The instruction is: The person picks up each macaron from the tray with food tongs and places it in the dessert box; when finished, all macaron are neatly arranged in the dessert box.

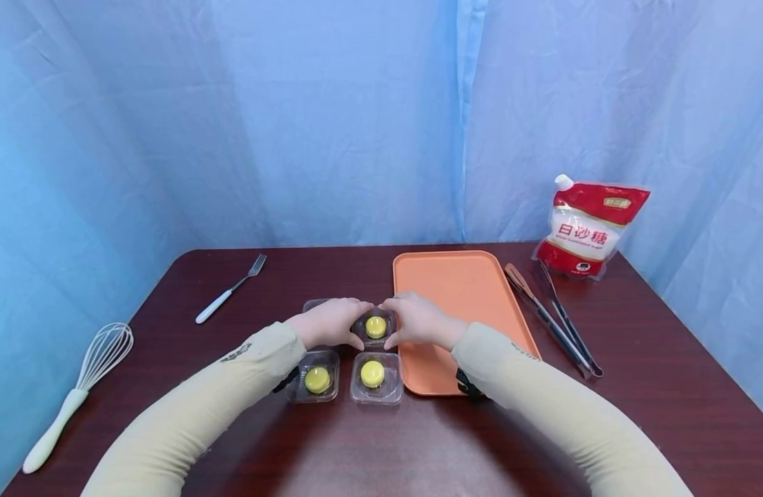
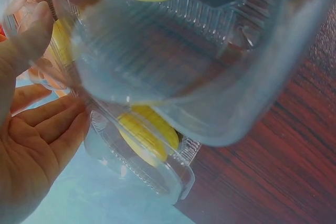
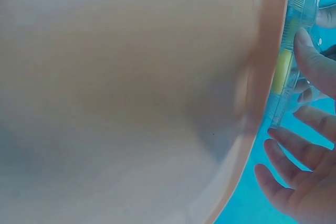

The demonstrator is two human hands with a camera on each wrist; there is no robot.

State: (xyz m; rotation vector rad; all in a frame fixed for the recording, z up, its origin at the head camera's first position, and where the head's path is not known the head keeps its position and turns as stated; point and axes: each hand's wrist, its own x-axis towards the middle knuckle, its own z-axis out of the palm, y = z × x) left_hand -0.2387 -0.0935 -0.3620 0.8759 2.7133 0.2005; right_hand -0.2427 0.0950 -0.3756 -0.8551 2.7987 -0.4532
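A clear plastic box (image 1: 360,326) with a yellow macaron (image 1: 375,327) inside sits between my two hands. My left hand (image 1: 331,322) holds its left side, thumb at the near edge and fingers at the far edge. On the opposite side my right hand (image 1: 422,320) grips the box the same way, over the tray's left rim. Nearer me stand two similar boxes, a left one (image 1: 297,395) and a right one (image 1: 391,393), each with a yellow macaron. Another box (image 1: 313,303) shows partly behind my left hand; the hand hides the rest of it.
An orange tray (image 1: 452,279) lies right of the boxes. Beyond it are tongs (image 1: 558,324) and a red and white sugar bag (image 1: 583,231) with a spout. A fork (image 1: 230,290) and a whisk (image 1: 76,397) lie to the left. Blue curtains (image 1: 331,124) hang behind the table.
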